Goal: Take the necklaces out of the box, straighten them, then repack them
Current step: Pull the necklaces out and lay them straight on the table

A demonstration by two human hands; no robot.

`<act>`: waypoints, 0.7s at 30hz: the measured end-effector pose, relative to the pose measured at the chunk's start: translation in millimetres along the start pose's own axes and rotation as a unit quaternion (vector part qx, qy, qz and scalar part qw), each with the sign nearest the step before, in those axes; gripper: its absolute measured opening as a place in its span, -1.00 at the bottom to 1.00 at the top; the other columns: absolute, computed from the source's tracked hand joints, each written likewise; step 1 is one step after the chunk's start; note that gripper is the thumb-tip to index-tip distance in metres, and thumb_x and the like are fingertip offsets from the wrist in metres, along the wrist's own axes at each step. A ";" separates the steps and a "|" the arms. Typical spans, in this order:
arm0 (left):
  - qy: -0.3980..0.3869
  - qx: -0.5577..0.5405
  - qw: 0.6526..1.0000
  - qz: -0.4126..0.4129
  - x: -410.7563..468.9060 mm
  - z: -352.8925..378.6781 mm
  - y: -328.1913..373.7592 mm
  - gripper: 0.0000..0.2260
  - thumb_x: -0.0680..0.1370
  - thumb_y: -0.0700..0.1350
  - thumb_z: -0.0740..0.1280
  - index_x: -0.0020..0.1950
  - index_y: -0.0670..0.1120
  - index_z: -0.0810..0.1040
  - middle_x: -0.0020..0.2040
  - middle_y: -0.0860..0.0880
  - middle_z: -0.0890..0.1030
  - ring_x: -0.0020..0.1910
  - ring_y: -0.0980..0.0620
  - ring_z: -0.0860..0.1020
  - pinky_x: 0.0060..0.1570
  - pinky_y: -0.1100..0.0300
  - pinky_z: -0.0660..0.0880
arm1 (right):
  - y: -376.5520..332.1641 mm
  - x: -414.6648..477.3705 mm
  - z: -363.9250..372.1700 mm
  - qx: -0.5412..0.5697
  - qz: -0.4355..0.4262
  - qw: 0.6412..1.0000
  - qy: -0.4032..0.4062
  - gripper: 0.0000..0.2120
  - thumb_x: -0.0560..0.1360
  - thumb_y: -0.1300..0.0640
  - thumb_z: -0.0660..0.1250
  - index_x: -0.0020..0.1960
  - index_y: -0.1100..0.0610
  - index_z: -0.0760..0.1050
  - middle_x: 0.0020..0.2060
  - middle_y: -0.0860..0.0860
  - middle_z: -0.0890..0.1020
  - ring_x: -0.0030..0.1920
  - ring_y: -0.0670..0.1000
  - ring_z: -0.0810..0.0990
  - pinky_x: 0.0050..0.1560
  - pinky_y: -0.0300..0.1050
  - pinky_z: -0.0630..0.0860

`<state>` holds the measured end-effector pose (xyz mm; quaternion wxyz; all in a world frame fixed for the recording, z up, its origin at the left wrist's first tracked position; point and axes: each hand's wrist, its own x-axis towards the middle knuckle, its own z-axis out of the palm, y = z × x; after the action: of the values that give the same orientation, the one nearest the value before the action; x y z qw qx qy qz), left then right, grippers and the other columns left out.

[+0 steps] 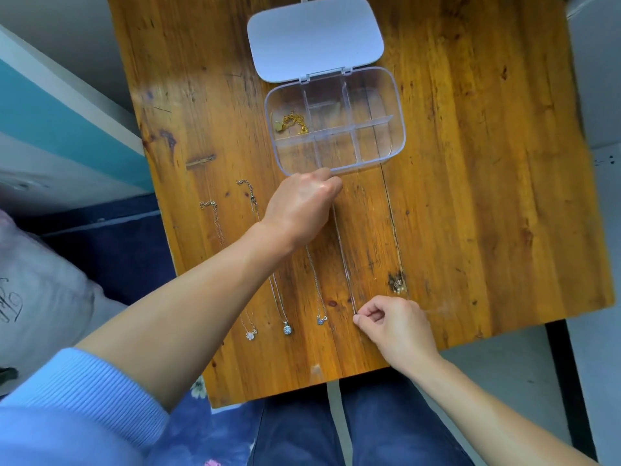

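clear divided box (336, 121) open, lid flat behind it | 1 gold necklace (291, 122) bunched in its left compartment | 3 silver pendant necklaces laid straight left of the box's front | 4th silver chain (342, 250) stretched taut: left hand (300, 206) pinching its top at the box's front edge, right hand (393, 322) pinching the bottom end

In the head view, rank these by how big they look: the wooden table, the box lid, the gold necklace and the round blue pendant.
1. Wooden table
2. Box lid
3. Gold necklace, bunched in a compartment
4. Round blue pendant
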<state>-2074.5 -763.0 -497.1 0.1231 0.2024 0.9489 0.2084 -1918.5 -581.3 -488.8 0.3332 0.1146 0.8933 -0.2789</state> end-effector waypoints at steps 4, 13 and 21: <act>-0.007 0.021 1.000 0.012 -1.7 7.2 1.6 -0.92 0.48 -0.37 0.25 -0.18 -0.26 0.49 -0.20 -0.24 0.51 -0.30 -0.25 0.49 -0.40 -0.06 0.43 | 0.6 -2.3 1.3 -0.052 0.001 0.999 0.013 -0.79 0.43 -0.12 0.42 -0.32 -0.08 0.53 -0.46 -0.20 0.57 -0.34 -0.18 0.55 -0.30 -0.22 0.42; 0.124 -0.052 0.989 -0.053 -23.9 -5.9 -3.6 -0.84 0.55 -0.13 0.33 -0.09 -0.21 0.61 -0.14 -0.16 0.63 -0.22 -0.19 0.59 -0.28 -0.03 0.54 | -17.8 8.8 -40.5 -0.054 -0.030 0.998 0.022 -0.78 0.42 -0.19 0.41 -0.24 -0.05 0.59 -0.43 -0.20 0.59 -0.33 -0.15 0.57 -0.24 -0.12 0.56; 0.126 -0.458 0.795 -0.376 -28.1 -32.3 -35.3 -0.88 0.54 -0.09 0.38 -0.05 -0.14 0.54 -0.11 -0.28 0.65 -0.26 -0.09 0.64 -0.32 0.08 0.59 | -148.4 124.4 -107.1 -0.007 -0.210 0.964 0.162 -0.87 0.48 0.11 0.34 -0.05 0.03 0.67 -0.14 -0.03 0.71 -0.12 -0.02 0.61 -0.05 -0.10 0.52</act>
<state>-2071.6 -815.7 -480.1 0.1500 -0.2787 0.7508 0.5797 -2126.9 -638.9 -441.5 0.1188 -0.0342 0.9412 -0.3143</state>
